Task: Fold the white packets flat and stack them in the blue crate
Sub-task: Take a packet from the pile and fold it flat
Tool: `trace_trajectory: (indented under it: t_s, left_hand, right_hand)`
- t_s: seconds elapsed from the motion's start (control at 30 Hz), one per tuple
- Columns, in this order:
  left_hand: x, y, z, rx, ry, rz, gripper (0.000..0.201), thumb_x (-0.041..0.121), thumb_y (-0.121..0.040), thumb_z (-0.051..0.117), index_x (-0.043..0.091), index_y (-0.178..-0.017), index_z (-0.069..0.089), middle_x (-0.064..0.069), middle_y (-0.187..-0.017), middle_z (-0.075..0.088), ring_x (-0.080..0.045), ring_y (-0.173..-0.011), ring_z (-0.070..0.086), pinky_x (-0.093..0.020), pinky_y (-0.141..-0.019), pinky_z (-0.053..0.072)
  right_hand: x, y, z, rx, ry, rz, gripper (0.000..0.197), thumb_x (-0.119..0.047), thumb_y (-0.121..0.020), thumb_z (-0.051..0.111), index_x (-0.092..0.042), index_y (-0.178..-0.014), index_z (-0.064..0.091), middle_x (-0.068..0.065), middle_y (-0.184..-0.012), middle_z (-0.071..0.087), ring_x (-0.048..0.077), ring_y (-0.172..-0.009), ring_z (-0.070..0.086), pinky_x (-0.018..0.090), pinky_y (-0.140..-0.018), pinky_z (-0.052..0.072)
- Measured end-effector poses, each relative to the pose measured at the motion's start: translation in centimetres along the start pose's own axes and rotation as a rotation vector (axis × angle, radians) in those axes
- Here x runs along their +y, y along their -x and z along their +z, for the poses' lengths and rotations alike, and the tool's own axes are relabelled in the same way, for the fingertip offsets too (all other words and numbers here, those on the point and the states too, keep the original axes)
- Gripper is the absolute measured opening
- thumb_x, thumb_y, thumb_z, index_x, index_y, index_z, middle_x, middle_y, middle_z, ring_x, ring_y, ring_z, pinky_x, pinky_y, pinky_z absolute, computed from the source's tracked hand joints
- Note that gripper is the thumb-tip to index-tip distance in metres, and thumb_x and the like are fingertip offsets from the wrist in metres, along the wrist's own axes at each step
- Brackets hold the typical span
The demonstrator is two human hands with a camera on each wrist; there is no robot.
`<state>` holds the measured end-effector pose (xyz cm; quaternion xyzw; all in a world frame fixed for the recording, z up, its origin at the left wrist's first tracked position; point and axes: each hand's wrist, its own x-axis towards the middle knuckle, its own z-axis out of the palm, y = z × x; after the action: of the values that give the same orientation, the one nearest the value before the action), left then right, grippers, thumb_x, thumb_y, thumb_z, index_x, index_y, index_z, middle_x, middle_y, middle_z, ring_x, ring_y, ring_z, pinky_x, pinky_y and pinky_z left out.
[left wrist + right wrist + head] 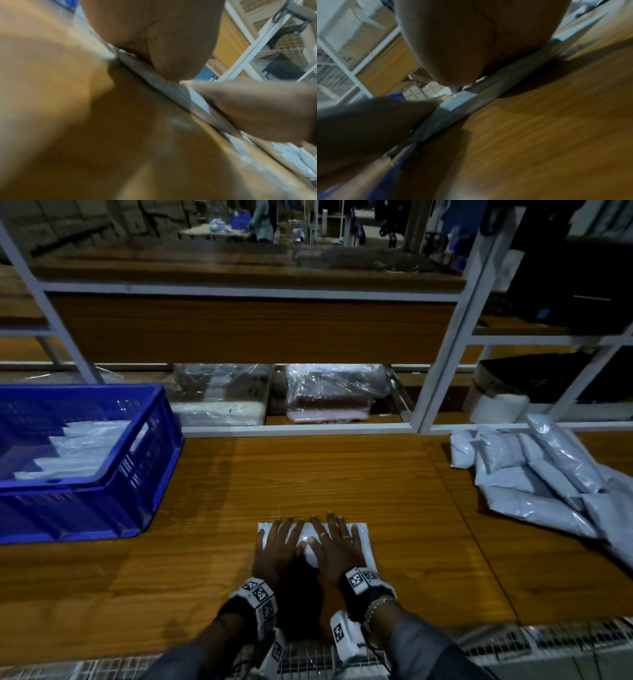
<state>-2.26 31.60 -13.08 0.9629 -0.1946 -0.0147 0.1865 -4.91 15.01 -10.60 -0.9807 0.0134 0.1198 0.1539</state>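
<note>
A white packet (pixel 363 534) lies flat on the wooden table near its front edge. Both hands press down on it with straight, spread fingers: my left hand (pixel 279 537) covers its left half and my right hand (pixel 337 537) its right half. The wrist views show each palm lying on the packet's edge (pixel 154 79) (pixel 458 102). The blue crate (pixel 144 446) stands at the left with several folded white packets (pixel 78 446) stacked inside. A heap of loose white packets (pixel 534 470) lies at the right.
A white-framed shelf (pixel 442 378) rises behind the table, with clear-wrapped bundles (pixel 329 392) on its lowest level. The wooden table (pixel 308 470) stretches between crate and heap. A wire grille (pixel 548 642) runs along the front edge.
</note>
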Motion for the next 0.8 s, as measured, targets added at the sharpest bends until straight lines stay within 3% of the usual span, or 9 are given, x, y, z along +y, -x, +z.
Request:
trace_trajectory:
  t_s: [0.1,0.2,0.43,0.57,0.67,0.7,0.73,0.8]
  left_hand:
    - [-1.2,-0.3,-0.4,0.039,0.016,-0.055,0.063,0.058,-0.105,0.026,0.019,-0.135,0.065,-0.013,-0.133,0.065,-0.030,-0.120,0.065,-0.051,-0.092,0.050]
    - [-1.5,-0.2,0.0,0.109,-0.012,-0.048,0.066,0.061,-0.104,0.026,0.019,-0.138,0.063,-0.013,-0.138,0.061,-0.032,-0.125,0.060,-0.056,-0.096,0.050]
    - [-0.7,-0.3,0.3,0.135,-0.066,-0.104,0.068,0.061,-0.103,0.017,0.023,-0.140,0.059,-0.012,-0.144,0.056,-0.032,-0.132,0.055,-0.054,-0.108,0.027]
    - [-0.5,-0.9,0.6,0.091,-0.046,-0.096,0.068,0.059,-0.104,0.020,0.019,-0.131,0.068,-0.016,-0.134,0.064,-0.035,-0.123,0.062,-0.056,-0.110,0.026]
    - [0.1,-1.7,0.2,0.104,-0.101,-0.091,0.077,0.056,-0.106,0.011,0.012,-0.129,0.069,-0.019,-0.130,0.066,-0.039,-0.121,0.063,-0.056,-0.118,0.007]
    - [0.4,-1.8,0.0,0.098,-0.122,-0.083,0.077,0.054,-0.106,0.008,0.011,-0.131,0.067,-0.018,-0.132,0.065,-0.039,-0.123,0.062,-0.057,-0.118,0.006]
    - [0.8,-1.9,-0.2,0.078,-0.132,-0.076,0.076,0.051,-0.106,0.007,0.012,-0.133,0.066,-0.017,-0.133,0.065,-0.039,-0.123,0.061,-0.061,-0.117,0.012]
    - [1.2,-2.0,0.0,0.049,-0.123,-0.064,0.076,0.047,-0.107,0.003,0.015,-0.129,0.069,-0.013,-0.128,0.068,-0.037,-0.120,0.064,-0.067,-0.104,0.039]
  right_hand:
    - [1.2,0.7,-0.2,0.025,-0.024,0.093,0.106,-0.077,-0.062,-0.028,-0.040,-0.159,-0.005,0.000,-0.166,-0.021,0.022,-0.153,-0.019,0.049,-0.120,-0.018]
    - [1.9,1.0,-0.3,0.031,-0.032,0.112,0.102,-0.077,-0.066,-0.023,-0.039,-0.159,-0.006,-0.001,-0.166,-0.022,0.020,-0.153,-0.020,0.047,-0.121,-0.017]
    - [1.7,0.5,-0.5,0.036,-0.036,0.093,0.097,-0.076,-0.071,-0.019,-0.040,-0.160,-0.002,-0.003,-0.166,-0.021,0.018,-0.154,-0.018,0.045,-0.122,-0.017]
    - [1.6,0.3,-0.5,0.009,-0.047,0.129,0.088,-0.074,-0.079,-0.015,-0.039,-0.160,-0.003,-0.002,-0.167,-0.020,0.019,-0.153,-0.019,0.048,-0.121,-0.018]
    - [1.1,0.3,-0.7,0.002,-0.033,0.143,0.080,-0.072,-0.088,-0.011,-0.037,-0.160,-0.003,0.000,-0.165,-0.025,0.021,-0.152,-0.024,0.052,-0.118,-0.023]
    - [0.7,0.4,-0.7,0.000,-0.030,0.124,0.080,-0.071,-0.088,-0.012,-0.038,-0.160,-0.004,0.001,-0.165,-0.025,0.021,-0.151,-0.025,0.053,-0.118,-0.023]
    - [0.2,0.5,-0.5,0.003,-0.025,0.096,0.085,-0.072,-0.082,-0.018,-0.039,-0.160,-0.004,0.000,-0.165,-0.025,0.021,-0.151,-0.025,0.054,-0.118,-0.022]
    - [-0.5,0.7,0.2,0.030,-0.002,0.060,0.095,-0.073,-0.073,-0.026,-0.042,-0.159,-0.004,0.000,-0.167,-0.021,0.020,-0.152,-0.023,0.053,-0.118,-0.021]
